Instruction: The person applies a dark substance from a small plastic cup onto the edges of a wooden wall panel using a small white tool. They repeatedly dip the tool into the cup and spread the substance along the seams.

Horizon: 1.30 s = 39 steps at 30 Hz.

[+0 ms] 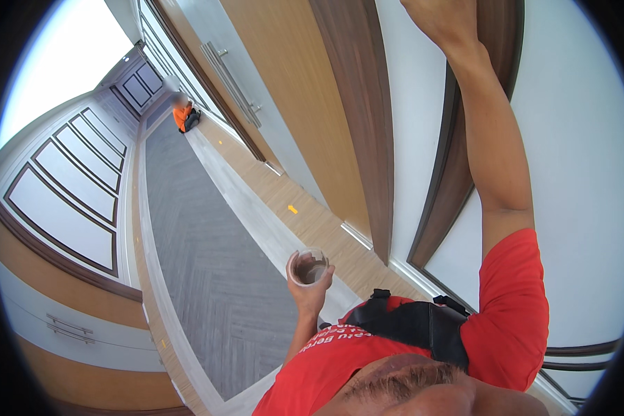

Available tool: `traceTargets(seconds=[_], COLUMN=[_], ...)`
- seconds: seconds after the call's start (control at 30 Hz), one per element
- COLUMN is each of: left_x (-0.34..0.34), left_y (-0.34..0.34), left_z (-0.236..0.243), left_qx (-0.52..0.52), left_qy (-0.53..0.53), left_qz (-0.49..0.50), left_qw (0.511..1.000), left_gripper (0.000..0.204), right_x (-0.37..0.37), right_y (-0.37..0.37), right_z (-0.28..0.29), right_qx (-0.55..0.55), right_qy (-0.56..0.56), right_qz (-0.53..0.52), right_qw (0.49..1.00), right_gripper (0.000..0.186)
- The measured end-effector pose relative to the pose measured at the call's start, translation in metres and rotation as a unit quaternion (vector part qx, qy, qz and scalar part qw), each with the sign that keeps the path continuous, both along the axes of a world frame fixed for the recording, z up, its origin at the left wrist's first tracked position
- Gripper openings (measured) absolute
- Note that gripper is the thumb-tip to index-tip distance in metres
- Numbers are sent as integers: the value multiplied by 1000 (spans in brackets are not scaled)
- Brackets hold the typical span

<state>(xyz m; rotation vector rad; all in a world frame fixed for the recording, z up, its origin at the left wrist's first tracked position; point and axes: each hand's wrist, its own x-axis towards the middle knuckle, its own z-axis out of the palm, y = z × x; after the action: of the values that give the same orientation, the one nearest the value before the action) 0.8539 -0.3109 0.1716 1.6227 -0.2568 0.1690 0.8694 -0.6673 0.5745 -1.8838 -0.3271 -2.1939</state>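
Note:
My left hand (310, 297) is closed around a clear, round cup (309, 267), held in front of my body above the floor. Inside the cup is something brownish; I cannot make out what it is. My right arm, in a short red sleeve, stretches up along the wall, and my right hand (445, 24) is at the upper edge of the view, close to a curved dark brown wood strip (494, 52) on the white wall. Its fingers are cut off by the picture's edge, so whether it touches or holds anything is hidden.
A long corridor floor (201, 229) in grey wood pattern runs away to the far left. A person in orange (183, 116) sits far down it, by the right wall. Beside me is a door with long metal handles (232, 84). A yellow arrow (292, 209) marks the floor.

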Motion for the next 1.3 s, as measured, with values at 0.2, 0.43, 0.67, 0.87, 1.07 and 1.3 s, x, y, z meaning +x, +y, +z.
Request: traceTargets(seconds=[0.2,0.43,0.67,0.87,1.07,1.3], left_x=[-3,5,2,3,3,1], left_y=[7,2,12,1,3,4], left_z=[1,-9,-9,-5,-6,-5], left_qx=[1,-2,4,-12,-5,-13], left_qy=[16,-6,-1,0,3,6], left_qz=[17,1,20,0,11,19], left_qw=[1000,1000,1000,1000,1000,1000], left_gripper=[85,86,86,85,85,85], right_x=[13,10,14,5,4,7], right_y=[1,-7,2,1,-4,-5], right_z=[15,28,20,37,41,43], right_qx=[10,-11,19,11,0,1], right_qy=[-11,-28,19,-25,0,-11], right_qz=[31,3,-7,27,-40,-21], right_qw=[999,1000,1000,999,999,1000], right_gripper=[16,17,15,13,14,15])
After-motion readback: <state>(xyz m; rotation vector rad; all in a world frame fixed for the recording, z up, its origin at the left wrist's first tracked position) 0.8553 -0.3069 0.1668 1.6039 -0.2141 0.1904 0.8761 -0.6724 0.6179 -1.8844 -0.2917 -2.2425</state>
